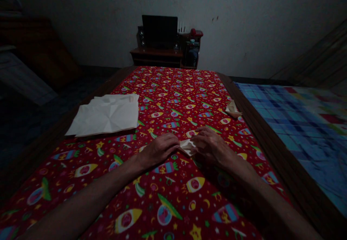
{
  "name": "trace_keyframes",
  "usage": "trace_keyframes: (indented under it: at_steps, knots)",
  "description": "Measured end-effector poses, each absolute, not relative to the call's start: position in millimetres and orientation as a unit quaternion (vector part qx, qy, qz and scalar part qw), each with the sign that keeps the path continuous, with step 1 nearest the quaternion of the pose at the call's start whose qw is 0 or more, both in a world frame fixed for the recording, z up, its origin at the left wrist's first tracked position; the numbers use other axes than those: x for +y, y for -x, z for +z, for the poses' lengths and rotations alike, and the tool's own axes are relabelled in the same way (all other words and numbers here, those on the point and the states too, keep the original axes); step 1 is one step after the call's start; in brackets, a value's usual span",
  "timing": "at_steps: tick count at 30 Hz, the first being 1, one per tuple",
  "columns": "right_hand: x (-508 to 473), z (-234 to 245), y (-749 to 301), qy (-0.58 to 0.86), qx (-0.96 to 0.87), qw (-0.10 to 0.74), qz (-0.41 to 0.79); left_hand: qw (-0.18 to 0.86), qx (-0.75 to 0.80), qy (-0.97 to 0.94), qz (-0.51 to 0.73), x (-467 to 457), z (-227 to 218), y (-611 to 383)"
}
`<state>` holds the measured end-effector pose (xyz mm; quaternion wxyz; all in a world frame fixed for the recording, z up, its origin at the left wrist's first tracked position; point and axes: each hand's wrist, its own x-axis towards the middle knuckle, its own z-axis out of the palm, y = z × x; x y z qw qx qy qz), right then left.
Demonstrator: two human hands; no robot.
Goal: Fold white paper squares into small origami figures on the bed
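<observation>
Between my two hands, low over the red patterned cloth (159,167), is a small piece of folded white paper (187,146). My left hand (163,146) grips its left end, fingers bent together and thumb hidden. On the other end, my right hand (210,144) has its fingers curled over the paper, covering much of it. To the left lies a stack of creased white sheets (111,115), its edges uneven. A small folded paper shape (232,109) rests at the right edge of the cloth, apart from my hands.
The cloth covers a long table with dark brown edges (260,135). Beyond it, a monitor (159,31) with speakers stands on a wooden desk (157,52) by the wall. Blue checked fabric (292,124) spreads out at the right. Dark furniture (35,48) stands at the left.
</observation>
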<state>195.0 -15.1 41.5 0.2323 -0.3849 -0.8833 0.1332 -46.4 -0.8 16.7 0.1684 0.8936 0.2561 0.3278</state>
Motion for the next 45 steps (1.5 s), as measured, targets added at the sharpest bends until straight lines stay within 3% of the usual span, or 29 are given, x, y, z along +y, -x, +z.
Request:
trace_keyframes:
  at_steps: [4,12,21,28,31,35,40,45]
  knots:
    - [-14,45,-196,0.383,-0.899,0.18,0.111,0.179,0.259,-0.891,0.327,-2,18,46]
    - [-9,31,-183,0.411,-0.893,0.161,0.088,0.183,0.256,-0.892,0.324,-1,17,47]
    - [-15,61,-204,0.445,-0.843,0.268,0.142,0.179,0.26,-0.893,0.32,-2,16,49]
    - [-27,59,-217,0.369,-0.903,0.169,0.14,0.179,0.252,-0.889,0.338,0,16,46]
    - [-29,51,-217,0.385,-0.895,0.171,0.144,0.187,0.252,-0.877,0.363,0,15,46]
    - [-26,59,-233,0.462,-0.84,0.239,0.155,0.181,0.303,-0.846,0.401,0,11,47]
    - [1,81,-297,0.641,-0.697,0.317,0.042,0.176,0.297,-0.863,0.369,1,10,47]
    - [38,94,-347,0.722,-0.636,0.272,-0.03,0.159,0.276,-0.894,0.314,-3,13,48]
